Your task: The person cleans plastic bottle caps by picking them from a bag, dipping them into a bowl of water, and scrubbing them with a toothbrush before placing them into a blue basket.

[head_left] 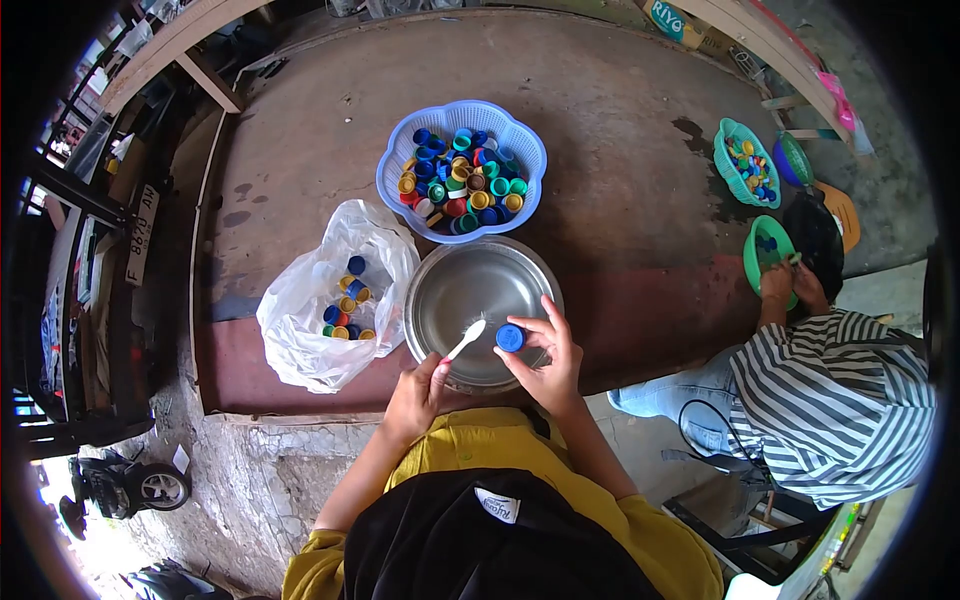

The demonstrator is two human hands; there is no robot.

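My left hand grips a white brush by its handle, its bristled head over the metal bowl. Just right of the brush, my right hand holds a blue bottle cap between thumb and fingers, its flat top facing up. The two do not touch. Behind the bowl, a lilac-blue plastic basket is full of caps in blue, green, yellow and red. A white plastic bag left of the bowl holds several caps.
At the right, a person in a striped shirt works over a green bowl. Beyond it stand a green basket of caps and a purple and green bowl. The brown tabletop has a raised left edge.
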